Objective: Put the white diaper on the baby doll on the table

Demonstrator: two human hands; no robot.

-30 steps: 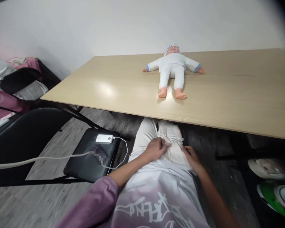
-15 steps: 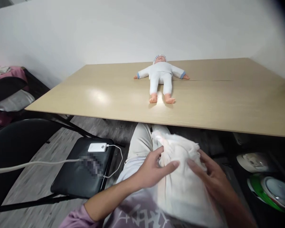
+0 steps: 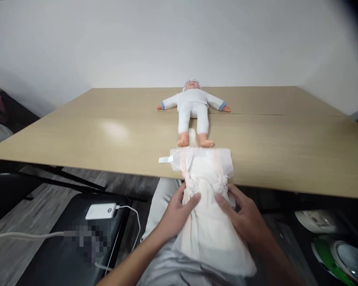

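Note:
A white diaper (image 3: 207, 206) is stretched out lengthwise between my lap and the table edge, its far end with a side tab resting on the wooden table (image 3: 286, 151). My left hand (image 3: 177, 214) grips its left side, thumb on top. My right hand (image 3: 246, 216) grips its right side the same way. A baby doll (image 3: 193, 109) in a white suit lies on its back on the table, its feet just beyond the diaper's far end.
A black folding chair (image 3: 62, 246) stands at my left with a white power bank (image 3: 100, 211) and cables on its seat. Helmets (image 3: 337, 246) lie on the floor at lower right. A white wall closes the back.
I have lifted the diaper from my lap and unfolded it toward the table; its far end now lies on the table edge. The view has tilted up and shifted right.

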